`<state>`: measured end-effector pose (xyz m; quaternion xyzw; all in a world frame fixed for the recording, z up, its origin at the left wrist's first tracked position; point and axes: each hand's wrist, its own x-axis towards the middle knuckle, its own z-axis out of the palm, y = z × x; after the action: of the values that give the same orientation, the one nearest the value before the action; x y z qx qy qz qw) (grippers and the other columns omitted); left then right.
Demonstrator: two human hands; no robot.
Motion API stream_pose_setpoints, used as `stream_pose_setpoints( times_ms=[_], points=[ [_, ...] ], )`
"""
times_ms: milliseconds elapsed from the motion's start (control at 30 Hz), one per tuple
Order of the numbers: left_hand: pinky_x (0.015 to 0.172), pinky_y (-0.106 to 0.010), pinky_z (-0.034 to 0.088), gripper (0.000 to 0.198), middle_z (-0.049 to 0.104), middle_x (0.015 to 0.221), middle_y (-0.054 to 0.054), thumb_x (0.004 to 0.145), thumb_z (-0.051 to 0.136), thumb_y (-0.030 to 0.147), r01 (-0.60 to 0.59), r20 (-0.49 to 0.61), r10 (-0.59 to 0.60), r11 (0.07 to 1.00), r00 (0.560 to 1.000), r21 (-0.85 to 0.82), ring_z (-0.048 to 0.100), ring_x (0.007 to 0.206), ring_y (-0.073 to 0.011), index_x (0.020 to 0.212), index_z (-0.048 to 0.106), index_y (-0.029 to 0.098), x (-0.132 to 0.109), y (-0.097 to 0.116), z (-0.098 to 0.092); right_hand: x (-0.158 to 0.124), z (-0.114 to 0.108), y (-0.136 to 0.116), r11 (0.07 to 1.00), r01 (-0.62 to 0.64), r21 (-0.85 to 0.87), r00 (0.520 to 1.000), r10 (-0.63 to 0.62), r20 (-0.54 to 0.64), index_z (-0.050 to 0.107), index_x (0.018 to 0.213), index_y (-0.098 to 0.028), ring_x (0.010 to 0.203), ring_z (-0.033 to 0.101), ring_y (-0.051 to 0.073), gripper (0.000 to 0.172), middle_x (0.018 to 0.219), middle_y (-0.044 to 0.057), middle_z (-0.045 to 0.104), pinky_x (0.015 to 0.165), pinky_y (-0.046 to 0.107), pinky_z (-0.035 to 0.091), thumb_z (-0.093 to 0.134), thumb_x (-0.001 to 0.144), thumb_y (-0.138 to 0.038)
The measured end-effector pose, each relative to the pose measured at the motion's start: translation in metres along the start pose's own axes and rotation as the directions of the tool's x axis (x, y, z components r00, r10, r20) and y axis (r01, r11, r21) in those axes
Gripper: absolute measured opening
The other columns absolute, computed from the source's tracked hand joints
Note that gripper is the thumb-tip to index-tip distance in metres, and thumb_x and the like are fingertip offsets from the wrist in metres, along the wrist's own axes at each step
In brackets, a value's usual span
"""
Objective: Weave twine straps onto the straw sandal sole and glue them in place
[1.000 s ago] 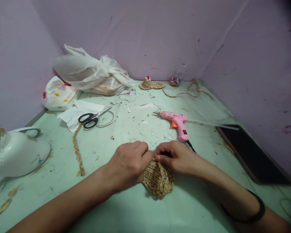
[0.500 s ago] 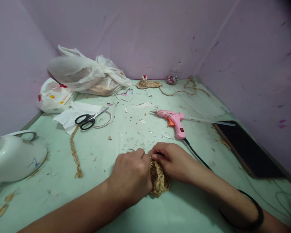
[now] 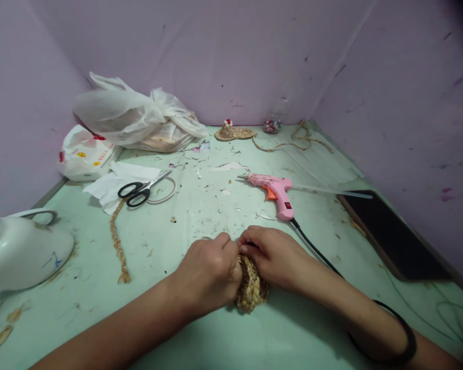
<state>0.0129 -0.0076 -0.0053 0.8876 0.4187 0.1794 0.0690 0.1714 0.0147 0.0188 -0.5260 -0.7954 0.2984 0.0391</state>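
Note:
Both hands meet over a small woven straw piece (image 3: pixel 250 290) lying on the pale green table (image 3: pixel 177 231). My left hand (image 3: pixel 208 275) is closed, its fingers curled against the left side of the weave. My right hand (image 3: pixel 273 257) is closed too, pinching the top edge of the same piece. Much of the straw piece is hidden between the two hands. A dark band circles my right wrist (image 3: pixel 403 336).
A pink glue gun (image 3: pixel 275 190) with a black cord lies just beyond my right hand. Black scissors (image 3: pixel 137 190), a straw braid (image 3: pixel 118 241), white plastic bags (image 3: pixel 135 118), a white pitcher (image 3: pixel 23 252), a dark tablet (image 3: pixel 389 234) and a small straw hat (image 3: pixel 231 133) surround the work. Purple walls enclose the table.
The hands have drawn closer together and squeezed the straw piece, which shows less of its weave than before. The view has shifted slightly; nothing else on the table moved.

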Motion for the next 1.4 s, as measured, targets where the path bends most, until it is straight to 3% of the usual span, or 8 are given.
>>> stream_pose_setpoints(
  times_ms=[133, 367, 633, 733, 867, 1000, 1200, 1400],
  points=[
    [0.051, -0.029, 0.047, 0.020, 0.057, 0.064, -0.008, 0.075, 0.041, 0.010, 0.084, 0.091, -0.078, 0.995, 0.993, -0.062, 0.056, 0.054, -0.0171, 0.067, 0.060, 0.013, -0.001, 0.004, -0.007, -0.002, -0.001, -0.003, 1.000, -0.011, -0.023, 1.000, 0.011, -0.009, 0.065, 0.081, -0.018, 0.073, 0.059, 0.019, 0.019, 0.082, 0.006, 0.068, 0.060, 0.027, 0.035, 0.046, 0.079, -0.015],
    [0.051, -0.028, 0.046, 0.013, 0.060, 0.065, -0.007, 0.067, 0.047, 0.010, 0.151, 0.232, -0.173, 0.983, 0.957, 0.108, 0.057, 0.053, -0.0173, 0.067, 0.059, 0.014, 0.009, 0.014, -0.012, -0.001, 0.001, -0.003, 1.000, -0.010, -0.006, 1.000, 0.010, -0.020, 0.065, 0.080, -0.017, 0.076, 0.059, 0.019, 0.019, 0.082, 0.006, 0.067, 0.060, 0.026, 0.034, 0.046, 0.078, -0.013],
    [0.045, -0.033, 0.044, 0.020, 0.062, 0.066, -0.012, 0.064, 0.047, 0.010, 0.015, 0.368, -0.074, 0.987, 0.927, 0.159, 0.058, 0.051, -0.0237, 0.076, 0.062, 0.010, 0.022, 0.019, -0.020, -0.001, 0.003, -0.002, 0.997, 0.005, -0.074, 1.000, -0.006, -0.022, 0.060, 0.071, -0.016, 0.071, 0.057, 0.018, 0.018, 0.078, 0.006, 0.066, 0.057, 0.026, 0.031, 0.043, 0.074, -0.010],
    [0.046, -0.032, 0.044, 0.019, 0.062, 0.065, -0.011, 0.064, 0.047, 0.009, -0.035, 0.331, -0.010, 0.991, 0.943, 0.130, 0.057, 0.051, -0.0217, 0.076, 0.062, 0.010, 0.021, 0.013, -0.015, 0.000, 0.003, -0.002, 0.995, 0.017, -0.100, 1.000, -0.019, -0.016, 0.059, 0.070, -0.016, 0.071, 0.057, 0.019, 0.016, 0.077, 0.007, 0.066, 0.057, 0.026, 0.031, 0.044, 0.072, -0.010],
    [0.045, -0.028, 0.042, 0.017, 0.057, 0.062, -0.007, 0.072, 0.042, 0.011, -0.074, 0.126, 0.064, 0.994, 0.990, 0.075, 0.053, 0.050, -0.0172, 0.069, 0.059, 0.011, 0.012, 0.000, -0.003, 0.000, 0.003, 0.000, 0.998, 0.015, -0.066, 1.000, -0.016, -0.018, 0.062, 0.075, -0.016, 0.074, 0.059, 0.020, 0.021, 0.080, 0.008, 0.067, 0.059, 0.027, 0.033, 0.042, 0.079, -0.016],
    [0.043, -0.024, 0.039, 0.022, 0.051, 0.056, -0.004, 0.075, 0.040, 0.011, -0.094, -0.037, 0.093, 0.996, 0.995, -0.006, 0.046, 0.047, -0.0128, 0.060, 0.056, 0.013, 0.003, -0.008, 0.001, 0.000, 0.003, 0.002, 1.000, 0.012, -0.021, 1.000, -0.013, -0.027, 0.064, 0.078, -0.016, 0.075, 0.060, 0.020, 0.023, 0.082, 0.008, 0.068, 0.062, 0.027, 0.036, 0.041, 0.081, -0.017],
    [0.055, -0.024, 0.047, 0.018, 0.056, 0.069, -0.005, 0.077, 0.044, 0.009, 0.034, -0.002, -0.035, 0.981, 0.999, -0.193, 0.054, 0.059, -0.0126, 0.072, 0.061, 0.013, -0.001, -0.004, -0.011, -0.001, 0.001, -0.003, 0.998, -0.031, -0.060, 0.999, 0.028, -0.040, 0.063, 0.081, -0.017, 0.072, 0.060, 0.019, 0.020, 0.081, 0.007, 0.068, 0.057, 0.026, 0.034, 0.043, 0.081, -0.018],
    [0.055, -0.027, 0.048, 0.018, 0.054, 0.070, -0.006, 0.076, 0.045, 0.012, 0.147, 0.070, -0.136, 0.973, 0.988, -0.178, 0.055, 0.059, -0.0147, 0.071, 0.062, 0.012, 0.002, 0.005, -0.015, -0.002, 0.001, -0.004, 0.998, -0.029, -0.059, 0.999, 0.027, -0.042, 0.063, 0.081, -0.017, 0.072, 0.059, 0.019, 0.021, 0.082, 0.006, 0.067, 0.057, 0.026, 0.033, 0.043, 0.081, -0.018]
  ],
)
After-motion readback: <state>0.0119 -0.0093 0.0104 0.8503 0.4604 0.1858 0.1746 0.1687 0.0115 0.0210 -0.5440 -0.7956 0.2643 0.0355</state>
